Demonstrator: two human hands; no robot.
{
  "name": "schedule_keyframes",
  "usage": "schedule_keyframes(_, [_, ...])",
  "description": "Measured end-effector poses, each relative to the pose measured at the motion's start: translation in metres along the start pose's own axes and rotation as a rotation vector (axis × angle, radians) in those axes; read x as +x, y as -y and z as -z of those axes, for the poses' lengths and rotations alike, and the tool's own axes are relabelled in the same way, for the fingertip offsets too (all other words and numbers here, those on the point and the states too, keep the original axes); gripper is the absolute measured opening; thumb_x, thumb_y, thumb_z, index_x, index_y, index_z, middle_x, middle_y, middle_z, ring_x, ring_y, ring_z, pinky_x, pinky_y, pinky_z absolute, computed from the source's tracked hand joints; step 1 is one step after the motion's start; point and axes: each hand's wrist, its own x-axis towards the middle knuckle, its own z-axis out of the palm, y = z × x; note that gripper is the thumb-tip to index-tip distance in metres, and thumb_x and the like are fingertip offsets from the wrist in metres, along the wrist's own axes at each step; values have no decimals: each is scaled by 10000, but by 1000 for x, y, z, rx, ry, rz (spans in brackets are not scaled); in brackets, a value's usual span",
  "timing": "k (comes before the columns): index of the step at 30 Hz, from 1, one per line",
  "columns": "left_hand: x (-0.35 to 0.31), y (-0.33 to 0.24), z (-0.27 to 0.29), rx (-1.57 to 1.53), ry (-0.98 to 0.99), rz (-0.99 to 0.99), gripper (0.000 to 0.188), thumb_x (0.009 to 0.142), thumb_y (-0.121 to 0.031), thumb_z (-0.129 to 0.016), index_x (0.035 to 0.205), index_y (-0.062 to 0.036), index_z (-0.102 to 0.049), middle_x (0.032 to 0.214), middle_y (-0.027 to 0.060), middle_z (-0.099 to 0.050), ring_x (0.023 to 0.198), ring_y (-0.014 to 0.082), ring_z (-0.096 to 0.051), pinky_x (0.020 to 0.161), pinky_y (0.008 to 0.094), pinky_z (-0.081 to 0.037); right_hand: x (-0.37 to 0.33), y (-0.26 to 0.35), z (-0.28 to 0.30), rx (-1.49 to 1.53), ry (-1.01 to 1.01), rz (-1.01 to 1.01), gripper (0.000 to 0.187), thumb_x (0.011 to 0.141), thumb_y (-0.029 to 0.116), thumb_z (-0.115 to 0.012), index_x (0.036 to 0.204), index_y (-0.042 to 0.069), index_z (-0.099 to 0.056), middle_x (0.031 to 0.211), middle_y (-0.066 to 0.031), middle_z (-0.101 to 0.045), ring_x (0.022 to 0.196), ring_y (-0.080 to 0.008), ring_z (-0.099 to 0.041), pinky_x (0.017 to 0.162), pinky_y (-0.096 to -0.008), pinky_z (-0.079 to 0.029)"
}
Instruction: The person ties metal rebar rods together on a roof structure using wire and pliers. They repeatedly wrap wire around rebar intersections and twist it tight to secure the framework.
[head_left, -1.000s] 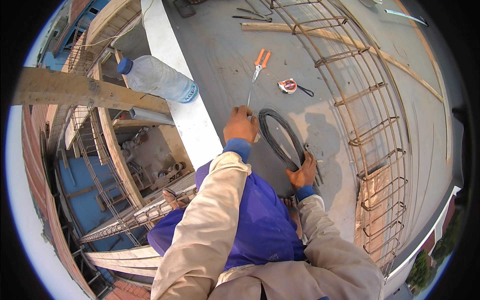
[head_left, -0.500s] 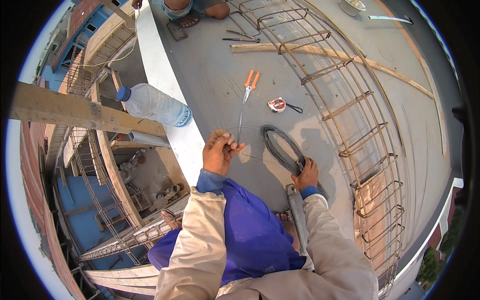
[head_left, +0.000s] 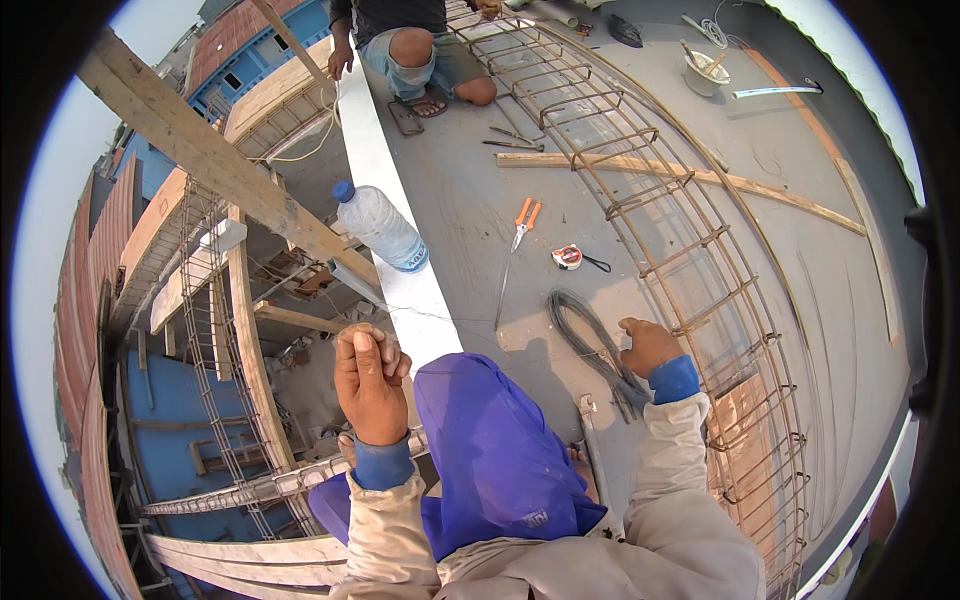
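My left hand is raised over the left edge of the grey floor, its fingers pinched on a thin wire. Faint strands of that wire run toward the white board and back across my knee. On the floor lies a long looped coil of dark tie wire. My right hand is just right of the coil, apart from it, with its index finger stretched and the others partly curled. Ahead lie orange-handled snips, a thin pointed metal rod and a white-and-red tape measure.
A plastic water bottle stands on the white board, beside a drop with timber beams. A long rebar cage curves along the right, over a wooden batten. Another person crouches ahead. A white bucket stands far right.
My right hand has let go of the coil and moved right. My left hand has drawn away to the left and nearer me with the wire. The view has tilted up, showing more of the other person.
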Motion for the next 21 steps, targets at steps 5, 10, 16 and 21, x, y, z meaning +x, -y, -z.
schedule_keyframes(5, [-61, -106, 5, 276, 152, -192, 242, 1088, -260, -529, 965, -59, -584, 782, -5, -530, 659, 54, -435, 574, 207, -347, -124, 64, 113, 205, -597, 523, 557, 866, 138, -735, 1386, 50, -555, 1354, -195, -619, 1254, -372, -596, 1053, -459, -477])
schedule_keyframes(10, [-111, -177, -10, 579, 421, -554, 220, 1026, -197, -631, 927, -1, -649, 777, 58, -623, 631, 117, -547, 553, 269, -426, -242, 195, 121, 527, -607, 1316, 589, 893, 318, -776, 1375, 43, -579, 1309, -181, -638, 1165, -339, -634, 953, -419, -512])
schedule_keyframes(16, [-165, -242, 28, 768, 376, -640, 115, 941, -136, -717, 972, -25, -704, 814, 148, -699, 713, 319, -694, 632, 377, -535, -307, 265, 118, 545, -413, 1585, 429, 861, 364, -809, 1119, 31, -730, 742, -46, -584, 576, -113, -465, 510, -273, -345])
schedule_keyframes(21, [-211, -225, 131, 888, 225, -542, 146, 938, -133, -718, 1040, -31, -740, 842, 140, -726, 730, 302, -709, 668, 377, -554, -290, 215, 151, 202, -565, 1401, 193, 867, 185, -795, 861, 1, -737, 604, -54, -554, 546, -123, -476, 510, -284, -336])
